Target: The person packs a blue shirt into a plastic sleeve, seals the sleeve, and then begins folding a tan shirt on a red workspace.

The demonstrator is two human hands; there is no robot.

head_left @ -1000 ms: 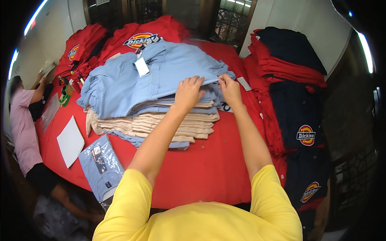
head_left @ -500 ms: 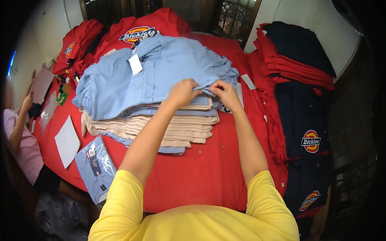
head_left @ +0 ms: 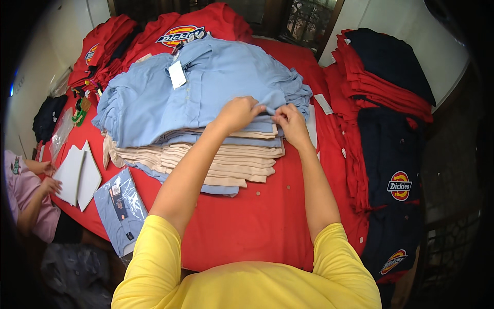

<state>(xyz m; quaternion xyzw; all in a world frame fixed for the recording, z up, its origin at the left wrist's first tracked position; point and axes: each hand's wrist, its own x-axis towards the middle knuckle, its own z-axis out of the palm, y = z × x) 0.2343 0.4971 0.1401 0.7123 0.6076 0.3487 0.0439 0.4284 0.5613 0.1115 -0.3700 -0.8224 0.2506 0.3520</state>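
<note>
A light blue shirt (head_left: 226, 72) with a white hang tag (head_left: 177, 74) lies spread on top of a pile of folded cream and blue shirts (head_left: 216, 162). Near the shirt's lower right edge, my left hand (head_left: 240, 114) pinches the blue cloth between thumb and fingers. Just to its right, my right hand (head_left: 289, 122) is closed on the same edge, its fingertips pressed together. A short fold of hem stretches between the two hands. Part of the pile is hidden behind my left forearm.
Red and navy garments (head_left: 393, 149) are stacked along the right side of the red-covered table (head_left: 247, 232). More red garments (head_left: 180, 41) sit at the back. A bagged blue shirt (head_left: 122, 211) lies front left. At far left, a person (head_left: 31, 193) handles white sheets (head_left: 72, 172).
Both hands stay at the hem, shifting only slightly along it. The person at left has swapped a raised board for a white sheet set down beside another.
</note>
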